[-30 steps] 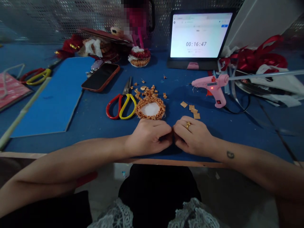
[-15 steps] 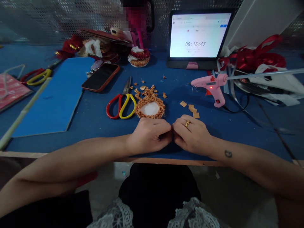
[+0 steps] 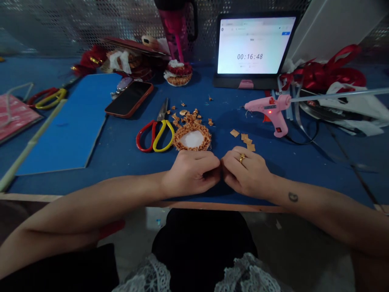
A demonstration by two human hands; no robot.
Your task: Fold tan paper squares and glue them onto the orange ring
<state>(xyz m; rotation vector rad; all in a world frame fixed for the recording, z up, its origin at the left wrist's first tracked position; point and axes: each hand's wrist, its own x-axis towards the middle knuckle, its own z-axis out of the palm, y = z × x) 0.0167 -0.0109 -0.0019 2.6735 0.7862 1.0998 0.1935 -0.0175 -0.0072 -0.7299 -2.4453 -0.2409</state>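
Observation:
My left hand (image 3: 194,172) is closed at the front edge of the table, just below a round craft piece (image 3: 207,137) with a white middle and a ruffled brown border. My right hand (image 3: 245,170), with a gold ring, is closed as well, its knuckles almost against the left ones. Whatever the curled fingers hold, if anything, is hidden. Small tan squares (image 3: 244,136) lie beyond the right hand. Scissors (image 3: 160,132) with one red and one yellow handle rest left of the craft piece, and brown folded scraps (image 3: 190,116) are scattered behind it.
On the right lies a pink glue gun (image 3: 273,109), its red light lit and a long glue stick in its back. A tablet (image 3: 253,48) showing a timer stands behind. Farther left are a phone (image 3: 130,99), a blue board (image 3: 69,129), a tumbler (image 3: 176,32) and more scissors (image 3: 50,98).
Both hands keep almost the same place and closed shape. On the tablet the timer has gone from 00:16:47 to 00:16:48.

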